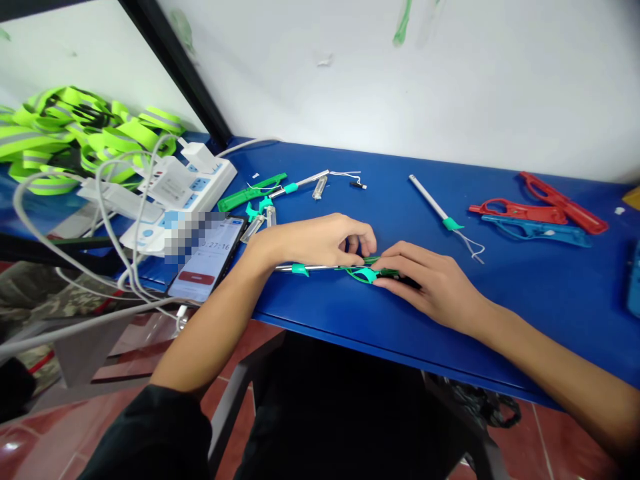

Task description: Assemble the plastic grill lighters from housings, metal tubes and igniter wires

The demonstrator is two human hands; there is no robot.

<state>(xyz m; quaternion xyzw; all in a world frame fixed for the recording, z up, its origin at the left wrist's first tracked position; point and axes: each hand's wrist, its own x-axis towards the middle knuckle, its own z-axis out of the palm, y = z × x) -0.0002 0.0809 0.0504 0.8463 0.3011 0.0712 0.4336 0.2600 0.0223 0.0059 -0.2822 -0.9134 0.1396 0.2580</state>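
On the blue table (525, 300) lies a green plastic handle piece (367, 272) joined to a thin metal rod (320, 268) with a teal collar. My left hand (320, 240) is curled over the rod where it meets the handle, fingertips pinching it. Pressed on the handle's right end, my right hand (425, 283) has its fingers closed on the part. The two hands meet at the joint, and the part's middle is hidden under them.
A phone (207, 257) showing a timer lies left of my left hand, next to a white power strip (185, 187) with cables. More green parts (250, 193), a white rod (433, 203), and red (545, 200) and blue handles (537, 232) lie further back. Neon straps (65, 137) pile at far left.
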